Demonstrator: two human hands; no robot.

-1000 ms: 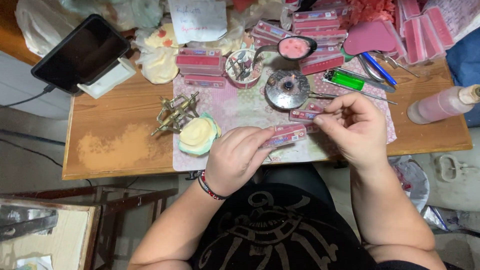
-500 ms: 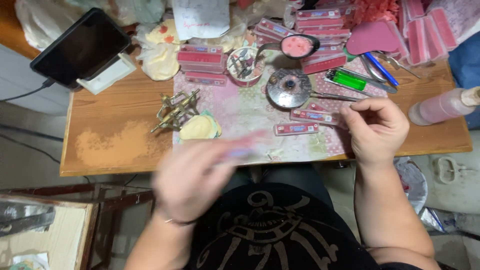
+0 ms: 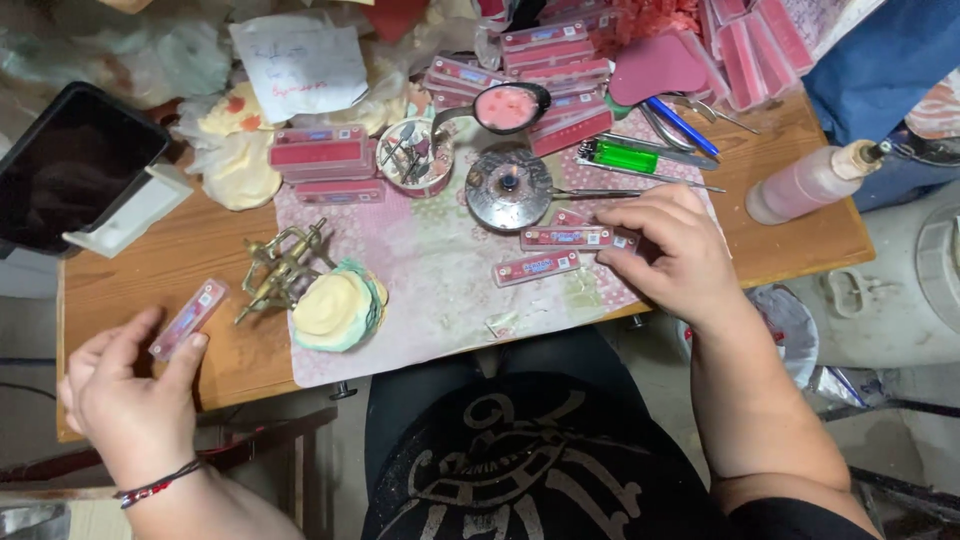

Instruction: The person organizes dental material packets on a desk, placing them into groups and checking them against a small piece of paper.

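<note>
My left hand (image 3: 125,395) is at the table's near left corner, fingers pinching a long clear plastic strip case with pink contents (image 3: 189,319) that lies tilted on the wood. My right hand (image 3: 672,250) rests on the patterned mat (image 3: 440,270), fingertips touching a similar strip case (image 3: 566,237). Another such case (image 3: 535,268) lies just below it. A brass hinged frame (image 3: 280,268) and a pale yellow cast on a green base (image 3: 338,304) sit between my hands.
A round metal burner (image 3: 509,186), a spoon of pink material (image 3: 508,107), a cup of small tools (image 3: 412,152), a green lighter (image 3: 625,156) and stacks of pink cases (image 3: 320,155) crowd the back. A pink bottle (image 3: 810,182) stands right, a dark tablet (image 3: 70,165) left.
My left hand swung from the middle of the mat to the table's left corner, carrying a strip case. My right hand dropped onto the cases on the mat. The view shifted right.
</note>
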